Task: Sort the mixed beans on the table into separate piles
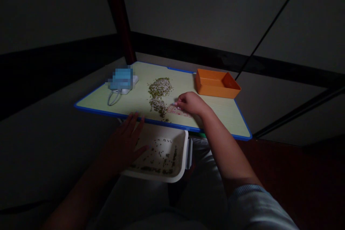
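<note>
My right hand (191,102) is closed at the fingertips on a flat, clear plastic piece with pink markings, apparently a protractor (180,111), which lies against the tabletop. Just left of it, small green beans mixed with paler grains (161,88) are spread in a loose heap that trails toward the front edge. My left hand (130,136) has its fingers spread, their tips at the table's blue front edge and the thumb over a white basin (181,176). Scattered dark beans or grains lie inside that basin, below the table edge.
The pale tabletop (221,115) has a raised blue rim. An orange open box (215,91) stands at its back right. At the left sits a blurred-out blue item (122,78) on a white device with a looped cable (111,97). Walls close in behind the table.
</note>
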Demonstrator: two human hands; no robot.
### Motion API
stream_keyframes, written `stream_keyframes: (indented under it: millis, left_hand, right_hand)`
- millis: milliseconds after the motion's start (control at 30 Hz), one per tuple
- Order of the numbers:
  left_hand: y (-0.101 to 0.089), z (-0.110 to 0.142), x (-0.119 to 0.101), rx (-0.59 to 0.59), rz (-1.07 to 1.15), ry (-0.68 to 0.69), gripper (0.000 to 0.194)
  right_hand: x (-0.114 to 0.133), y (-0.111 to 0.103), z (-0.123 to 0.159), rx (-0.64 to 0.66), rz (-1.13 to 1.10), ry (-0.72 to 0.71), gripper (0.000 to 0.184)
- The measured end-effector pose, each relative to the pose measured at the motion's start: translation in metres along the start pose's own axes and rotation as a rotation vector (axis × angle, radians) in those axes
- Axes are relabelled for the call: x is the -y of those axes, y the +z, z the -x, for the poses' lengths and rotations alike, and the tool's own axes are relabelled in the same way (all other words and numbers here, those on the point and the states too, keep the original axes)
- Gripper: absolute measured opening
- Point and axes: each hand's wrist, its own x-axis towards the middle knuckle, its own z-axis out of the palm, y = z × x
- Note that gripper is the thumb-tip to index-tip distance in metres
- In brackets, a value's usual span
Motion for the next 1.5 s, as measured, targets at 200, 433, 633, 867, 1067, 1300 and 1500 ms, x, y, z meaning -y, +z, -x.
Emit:
stream_keyframes:
  millis: [200, 433, 633, 867, 1067, 1300, 1500]
  left_hand:
    - [0.002, 0.0017, 0.0007, 0.016, -0.008, -0.012, 0.083]
    - [0.0033, 0.0018, 0.0019, 0.023, -0.003, -0.01, 0.085]
    - [0.0008, 0.0012, 0.0007, 0.012, -0.003, -0.003, 0.082]
    - [-0.0005, 0.0006, 0.0, 0.042, 0.016, -0.023, 0.082]
    - [-0.0026, -0.0007, -0.0018, 0.063, 0.032, -0.052, 0.082]
    - [-0.0024, -0.0006, -0.0001, 0.033, 0.037, -0.019, 0.081]
    - [-0.0008, -0.0001, 0.0007, 0.044, 0.039, -0.026, 0.084]
  right_hand:
    - [0.0036, 0.0013, -0.0004, 0.005, 0.018, -0.026, 0.026]
    - [0.0044, -0.0001, 0.0003, 0.024, -0.025, -0.061, 0.026]
    - [0.0013, -0.0005, 0.0007, 0.051, -0.105, -0.098, 0.023]
    - [0.0029, 0.0001, 0.0007, 0.054, -0.122, -0.099, 0.025]
    - [0.0061, -0.0011, 0.0021, 0.019, -0.085, -0.071, 0.027]
    - [0.0078, 0.0007, 0.0009, 0.032, -0.085, -0.093, 0.025]
    - [0.0074, 0.0009, 0.0011, 0.063, -0.144, -0.106, 0.024]
